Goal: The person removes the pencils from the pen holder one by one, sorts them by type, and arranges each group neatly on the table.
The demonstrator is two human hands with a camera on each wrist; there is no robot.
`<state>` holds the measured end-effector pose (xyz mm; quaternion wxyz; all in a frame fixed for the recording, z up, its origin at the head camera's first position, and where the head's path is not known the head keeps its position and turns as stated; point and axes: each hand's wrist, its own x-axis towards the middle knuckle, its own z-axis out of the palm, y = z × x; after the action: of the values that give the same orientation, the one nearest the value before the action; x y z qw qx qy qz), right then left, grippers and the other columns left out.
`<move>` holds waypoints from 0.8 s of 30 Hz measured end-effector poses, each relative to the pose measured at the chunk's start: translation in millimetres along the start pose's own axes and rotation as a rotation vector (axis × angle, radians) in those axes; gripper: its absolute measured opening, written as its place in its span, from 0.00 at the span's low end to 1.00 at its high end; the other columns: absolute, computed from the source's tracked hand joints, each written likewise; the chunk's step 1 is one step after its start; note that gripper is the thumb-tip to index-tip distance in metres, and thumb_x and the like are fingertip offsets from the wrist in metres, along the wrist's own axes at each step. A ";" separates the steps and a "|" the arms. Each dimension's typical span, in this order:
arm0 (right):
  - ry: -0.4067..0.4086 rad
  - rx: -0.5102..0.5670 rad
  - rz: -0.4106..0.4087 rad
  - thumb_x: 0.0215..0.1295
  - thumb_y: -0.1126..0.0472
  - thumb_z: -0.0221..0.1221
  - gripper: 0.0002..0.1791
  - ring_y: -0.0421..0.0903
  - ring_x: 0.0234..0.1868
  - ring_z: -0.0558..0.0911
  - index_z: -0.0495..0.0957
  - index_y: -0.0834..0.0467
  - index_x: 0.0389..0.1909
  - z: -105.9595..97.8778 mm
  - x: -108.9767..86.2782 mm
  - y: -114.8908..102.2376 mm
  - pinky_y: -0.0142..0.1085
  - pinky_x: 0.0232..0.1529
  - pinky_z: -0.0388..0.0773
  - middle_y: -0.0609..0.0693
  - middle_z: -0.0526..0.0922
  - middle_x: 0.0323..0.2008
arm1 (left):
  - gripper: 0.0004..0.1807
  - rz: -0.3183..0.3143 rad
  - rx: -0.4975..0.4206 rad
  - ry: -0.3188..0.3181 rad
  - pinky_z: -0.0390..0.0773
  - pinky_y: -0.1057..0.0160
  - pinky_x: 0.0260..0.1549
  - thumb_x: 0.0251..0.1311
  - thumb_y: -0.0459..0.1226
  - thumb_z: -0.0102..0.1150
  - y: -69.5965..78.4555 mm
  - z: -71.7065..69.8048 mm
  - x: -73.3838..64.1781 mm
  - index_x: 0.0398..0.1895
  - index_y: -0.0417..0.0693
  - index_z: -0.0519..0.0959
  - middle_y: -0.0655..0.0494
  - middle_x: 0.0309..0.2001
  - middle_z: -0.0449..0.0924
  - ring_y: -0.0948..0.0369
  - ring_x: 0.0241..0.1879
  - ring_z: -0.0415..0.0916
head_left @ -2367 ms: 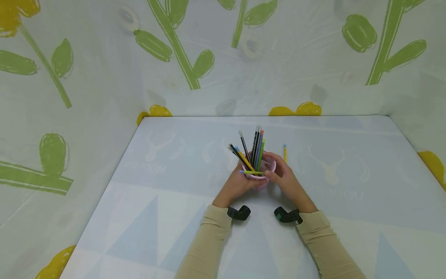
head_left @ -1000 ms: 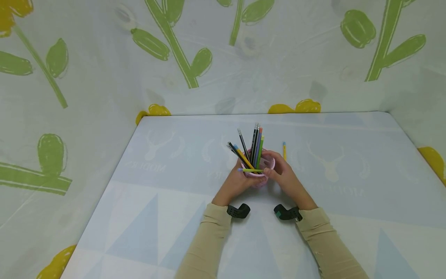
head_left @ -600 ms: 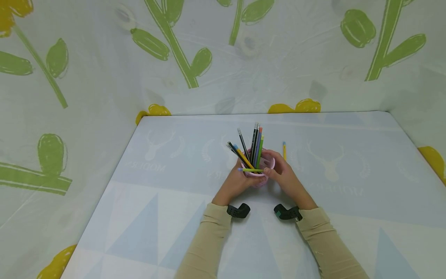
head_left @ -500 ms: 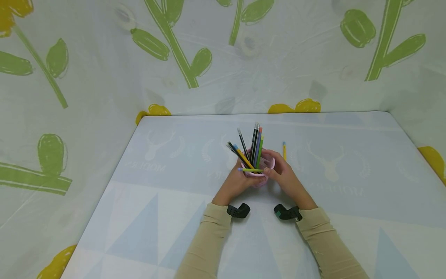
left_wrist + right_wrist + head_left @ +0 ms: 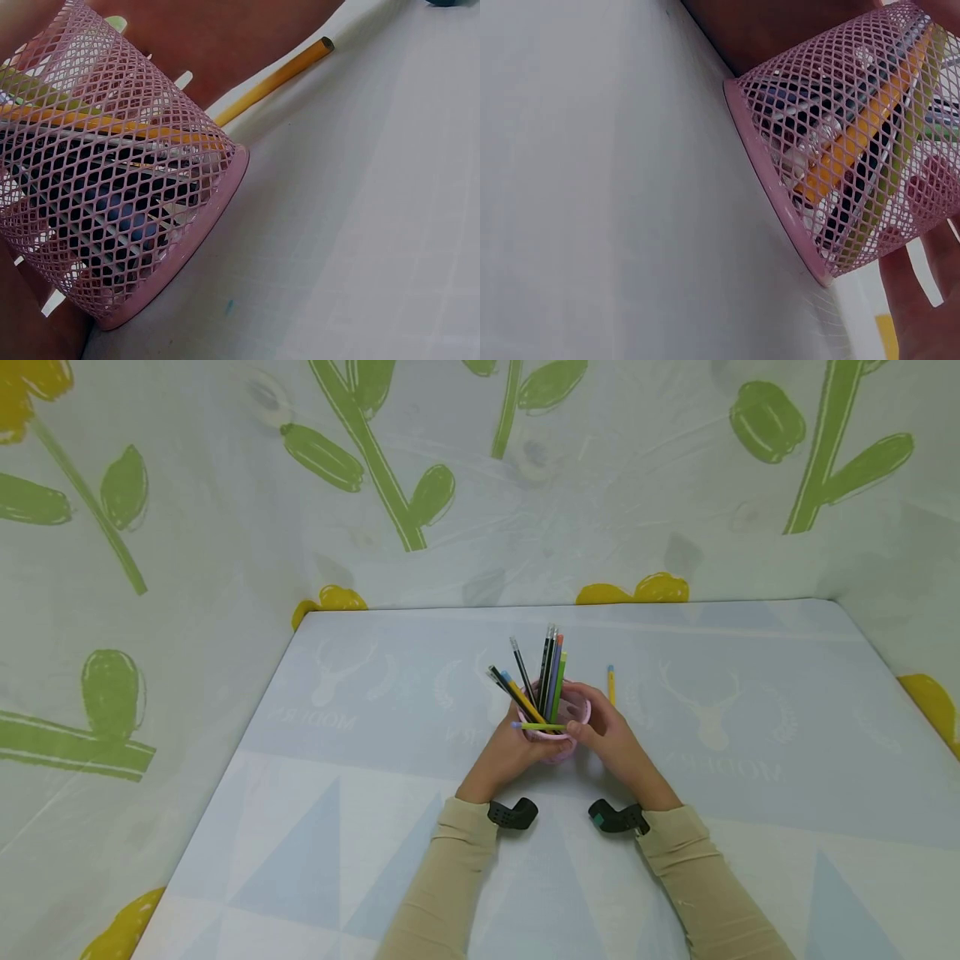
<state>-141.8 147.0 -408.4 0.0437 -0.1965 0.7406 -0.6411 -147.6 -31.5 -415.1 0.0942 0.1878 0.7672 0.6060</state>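
Note:
Both hands hold a pink mesh pencil cup (image 5: 560, 755) at the middle of the table. The left hand (image 5: 504, 762) grips it from the left, thumb along the near side. On the other side the right hand (image 5: 613, 745) curls round the cup, with its thumb at the rim. Several pencils (image 5: 551, 672) stand in it, black, purple, green and yellow, most leaning left. A yellow-green pencil (image 5: 534, 726) with a blue end reaches across the near rim to the right thumb. In the right wrist view, the cup's solid base rim (image 5: 769, 180) is close to the white tabletop.
A single yellow pencil (image 5: 611, 685) with a blue end lies on the table just beyond the right hand. The patterned tabletop (image 5: 750, 710) meets a leaf-printed backdrop (image 5: 637, 510) at its far edge. Dark wrist devices (image 5: 513, 814) sit at both cuffs.
Both hands, the cup and the pencils keep the same pose throughout. Only the head view has shifted slightly.

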 end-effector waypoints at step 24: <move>0.035 -0.072 0.000 0.63 0.63 0.52 0.24 0.49 0.65 0.56 0.61 0.59 0.60 0.7 -1.6 -0.7 0.52 0.61 0.52 0.52 0.61 0.63 | 0.45 0.008 0.006 0.019 0.66 0.60 0.50 0.45 0.46 0.67 0.3 -0.5 -1.4 0.65 0.63 0.51 0.60 0.54 0.67 0.63 0.50 0.67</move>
<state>-140.0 146.8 -408.2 0.0237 -0.1865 0.7639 -0.6174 -146.5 -32.5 -414.7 0.0841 0.1854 0.7691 0.6058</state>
